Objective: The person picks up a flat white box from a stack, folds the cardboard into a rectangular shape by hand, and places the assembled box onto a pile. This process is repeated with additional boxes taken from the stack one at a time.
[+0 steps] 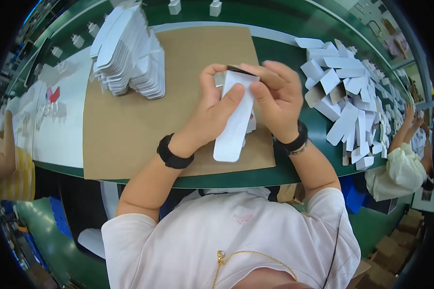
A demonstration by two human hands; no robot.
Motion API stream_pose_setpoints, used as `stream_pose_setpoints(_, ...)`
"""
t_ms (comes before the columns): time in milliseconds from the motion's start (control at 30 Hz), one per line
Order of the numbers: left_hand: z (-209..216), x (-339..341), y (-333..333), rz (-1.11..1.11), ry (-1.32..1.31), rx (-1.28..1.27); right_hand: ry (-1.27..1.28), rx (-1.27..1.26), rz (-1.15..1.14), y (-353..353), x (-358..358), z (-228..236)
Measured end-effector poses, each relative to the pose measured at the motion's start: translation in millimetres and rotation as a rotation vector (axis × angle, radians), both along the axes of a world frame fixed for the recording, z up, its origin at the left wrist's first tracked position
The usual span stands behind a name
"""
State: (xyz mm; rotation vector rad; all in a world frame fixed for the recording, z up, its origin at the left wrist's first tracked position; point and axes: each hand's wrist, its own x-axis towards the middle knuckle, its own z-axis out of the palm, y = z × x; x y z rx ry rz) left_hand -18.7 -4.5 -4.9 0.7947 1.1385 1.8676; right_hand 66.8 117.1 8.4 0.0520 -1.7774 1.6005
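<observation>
Between my two hands is a narrow white paperboard box [236,115], raised above a brown cardboard sheet. My left hand [213,102] grips its left side, thumb lying along the front face. At the box's far end, my right hand [278,91] has its thumb on the right edge and its fingers bent around the end flap, whose brown inner side shows. Part of another white piece peeks out behind the box, below my right hand; its kind is hidden. The cardboard sheet [130,139] covers the table in front of me.
A tall stack of flat white cartons [125,53] stands at the sheet's far left. Many folded white boxes [345,91] lie heaped on the green table to the right. Co-workers sit at both sides: a yellow-striped sleeve [21,168] left, a pale sleeve [398,171] right.
</observation>
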Motion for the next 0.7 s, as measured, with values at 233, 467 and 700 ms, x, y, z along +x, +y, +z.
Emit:
stream_pose_setpoints(233, -9, -15, -7, 0.009, 0.381, -0.082, -0.301, 0.107, 0.116, 24, 2, 20)
stream_pose_setpoints(467, -2, -13, -8, -0.035, 0.448, -0.135, -0.408, 0.045, 0.144, 31, 5, 22)
stream_pose_setpoints(700, -10, -6, -1, 0.084, 0.673, -0.149, -0.4, 0.171, 0.194, 33, 16, 6)
